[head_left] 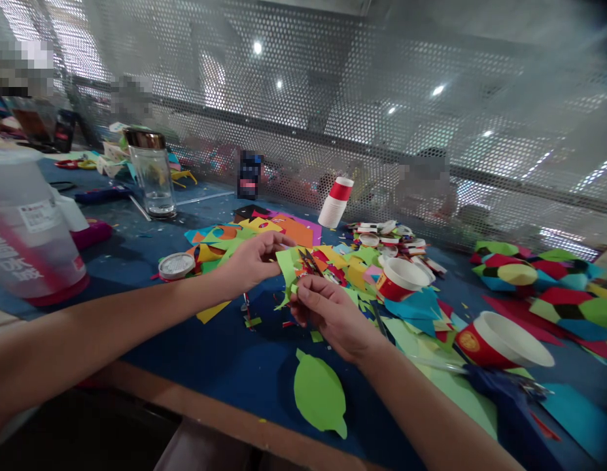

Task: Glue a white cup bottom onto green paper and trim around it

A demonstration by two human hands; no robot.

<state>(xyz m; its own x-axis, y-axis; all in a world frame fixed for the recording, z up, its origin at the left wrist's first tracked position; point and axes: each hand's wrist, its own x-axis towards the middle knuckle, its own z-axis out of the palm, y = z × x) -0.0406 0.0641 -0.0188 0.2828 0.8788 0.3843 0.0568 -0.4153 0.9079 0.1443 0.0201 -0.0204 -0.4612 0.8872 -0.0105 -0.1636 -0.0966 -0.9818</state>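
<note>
My left hand pinches a piece of light green paper above the middle of the table. Close by on the right, my right hand is closed around a pair of scissors, its fingers hiding the handles. The dark scissor blades point up and away, beside the green paper; whether they touch it I cannot tell. A cut-out green paper leaf lies flat near the front edge, below my right hand. Small coloured paper scraps are heaped behind both hands.
On the left stand a large plastic cup and a glass bottle. Paper cups lie to the right, near a blue glue gun. A leaning cup stack stands before the perforated metal screen.
</note>
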